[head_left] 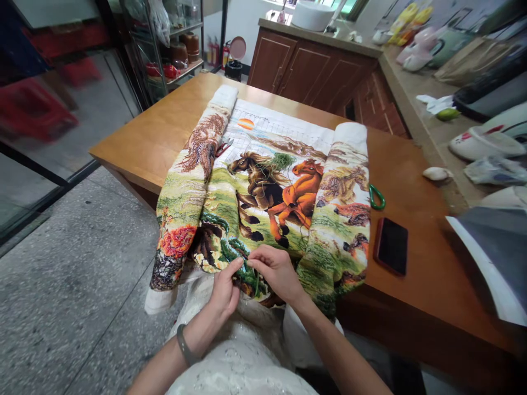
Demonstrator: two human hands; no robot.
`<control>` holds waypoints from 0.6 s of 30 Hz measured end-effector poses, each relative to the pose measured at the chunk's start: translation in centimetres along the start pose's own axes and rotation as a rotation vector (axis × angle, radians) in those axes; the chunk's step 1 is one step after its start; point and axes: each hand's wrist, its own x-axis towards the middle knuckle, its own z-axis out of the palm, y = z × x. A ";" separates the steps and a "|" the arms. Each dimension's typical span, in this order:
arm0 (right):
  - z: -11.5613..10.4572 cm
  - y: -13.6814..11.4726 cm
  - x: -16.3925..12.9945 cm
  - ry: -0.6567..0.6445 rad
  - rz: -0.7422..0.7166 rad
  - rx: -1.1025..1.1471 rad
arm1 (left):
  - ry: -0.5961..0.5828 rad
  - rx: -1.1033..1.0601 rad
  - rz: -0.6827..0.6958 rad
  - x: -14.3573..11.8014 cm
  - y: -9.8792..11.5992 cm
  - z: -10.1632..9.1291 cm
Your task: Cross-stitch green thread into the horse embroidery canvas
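Observation:
A large cross-stitch cloth point(263, 192) with running horses and an orange sun lies over the table edge, both sides rolled up. My left hand point(225, 291) grips the cloth's near edge, thumb on top and fingers curled underneath. Beside it, my right hand point(274, 270) pinches thumb and forefinger together just above the stitching. A green thread hangs by its fingers; any needle is too small to make out. On the cloth rest a tangle of green thread point(282, 160) and small red-handled snips point(223, 147).
The wooden table point(144, 131) carries a dark phone point(392, 246) and a green-handled tool point(377, 197) right of the cloth. Papers point(489, 263) lie at the far right. A cluttered counter point(411, 104) runs along the right, and a metal shelf point(181, 77) stands behind.

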 end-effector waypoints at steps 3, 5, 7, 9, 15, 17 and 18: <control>0.2 -0.4 -0.2 -0.009 -0.005 -0.040 | -0.022 -0.014 0.022 0.3 -0.6 -0.6; 0.2 -0.8 -0.4 -0.002 -0.085 -0.200 | -0.038 -0.018 0.029 0.6 -0.9 -1.0; 0.4 -1.3 -0.4 -0.015 -0.158 -0.387 | -0.047 -0.015 0.028 0.9 -1.2 -1.2; 1.0 -1.9 -0.1 -0.048 -0.184 -0.496 | -0.043 -0.015 0.030 1.0 -1.3 -1.3; -1.7 -5.7 2.0 -0.011 -0.156 0.087 | -0.055 -0.029 0.018 0.5 -0.5 -0.8; -6.4 -7.6 1.9 0.145 -0.146 0.371 | -0.048 -0.040 0.020 0.3 -0.2 -0.7; -9.4 -8.5 1.7 0.250 -0.178 0.429 | -0.041 -0.044 0.023 0.2 -0.1 -0.6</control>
